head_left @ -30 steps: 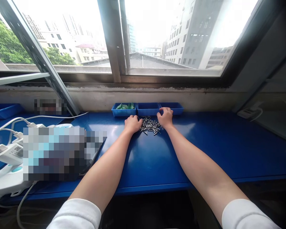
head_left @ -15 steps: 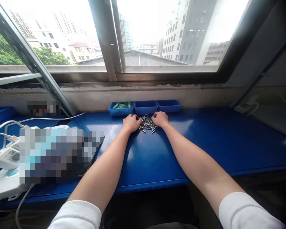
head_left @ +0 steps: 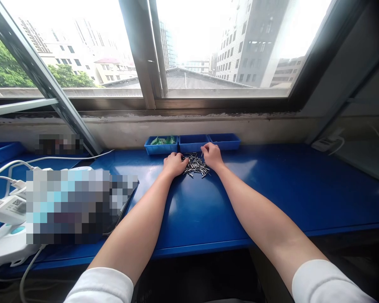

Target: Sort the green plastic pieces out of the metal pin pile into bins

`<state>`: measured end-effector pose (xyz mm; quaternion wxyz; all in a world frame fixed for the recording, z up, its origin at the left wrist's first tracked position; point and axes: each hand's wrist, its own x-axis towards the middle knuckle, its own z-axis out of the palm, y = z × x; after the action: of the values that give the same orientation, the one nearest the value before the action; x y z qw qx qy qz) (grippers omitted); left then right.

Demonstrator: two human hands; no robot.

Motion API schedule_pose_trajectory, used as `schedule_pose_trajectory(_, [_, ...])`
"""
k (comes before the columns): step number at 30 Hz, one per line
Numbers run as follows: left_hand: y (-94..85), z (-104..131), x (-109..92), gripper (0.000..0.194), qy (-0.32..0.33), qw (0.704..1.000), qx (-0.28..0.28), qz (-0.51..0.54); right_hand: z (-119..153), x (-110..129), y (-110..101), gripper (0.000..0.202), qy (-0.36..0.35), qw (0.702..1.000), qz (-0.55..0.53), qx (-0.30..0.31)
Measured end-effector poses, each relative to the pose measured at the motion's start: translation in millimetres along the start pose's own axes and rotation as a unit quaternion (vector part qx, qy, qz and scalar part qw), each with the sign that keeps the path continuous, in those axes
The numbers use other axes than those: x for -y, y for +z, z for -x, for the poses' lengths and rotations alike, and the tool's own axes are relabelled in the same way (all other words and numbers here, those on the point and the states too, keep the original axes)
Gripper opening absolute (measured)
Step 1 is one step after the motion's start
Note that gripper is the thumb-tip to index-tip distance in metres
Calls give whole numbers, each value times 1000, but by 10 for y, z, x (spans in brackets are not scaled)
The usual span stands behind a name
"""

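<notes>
A loose heap of small shiny metal pins [head_left: 196, 165] lies on the blue tabletop [head_left: 202, 214]. At the heap's left edge my left hand [head_left: 174, 164] rests with curled fingers, thumb and fingertips touching the pins; what lies between them, if anything, is hidden. My right hand [head_left: 212, 155] is raised slightly over the heap's right side, thumb and fingers pinched. A thin metal pin seems to hang from that pinch, though it is very small in view. Behind the heap stand three blue bins in a row: the left bin [head_left: 161, 149] holds green-and-white packaging, and the middle bin [head_left: 194, 147] and right bin [head_left: 229, 145] look bare inside.
To the left are a white power strip [head_left: 6, 244] with plugs and cables, a blurred-out item [head_left: 69, 206] and a metal frame post [head_left: 72, 122]. Another blue tray [head_left: 3, 152] sits far left. A wall and window [head_left: 221, 103] bound the table's back.
My right hand has lifted a little up and away from the pins, toward the bins. My left hand stays at the heap's left edge.
</notes>
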<state>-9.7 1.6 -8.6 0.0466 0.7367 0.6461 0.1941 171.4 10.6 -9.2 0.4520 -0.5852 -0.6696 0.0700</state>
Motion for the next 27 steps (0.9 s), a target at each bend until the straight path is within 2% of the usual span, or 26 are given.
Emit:
schedule_pose_trajectory(3, [-30,23,-19,42,16,999,-45,23,23,70,-31,19,-11,996,-87,16])
schedule_pose_trajectory(6, [-93,87,-104,34,101,988,-100,53,35,120,-45,18,-10,991,-132,24])
schedule_pose_trajectory(9, [-142,159,-222,29,197,976,-78,59,38,156,-46,18,-14,989,-148,3])
schedule_pose_trajectory(11, [-152,183,-273,27,224,970,-73,60,41,179,-44,19,-8,986,-164,-1])
schedule_pose_trajectory(17, [-127,135,-208,26,186,971,-128,75,60,241,-17,21,24,974,-226,15])
schedule_pose_trajectory(22, [-118,118,-178,26,183,973,-110,82,63,248,16,20,36,967,-250,39])
schedule_pose_trajectory(27, [-117,118,-191,28,151,980,-109,68,74,208,10,18,7,959,-277,64])
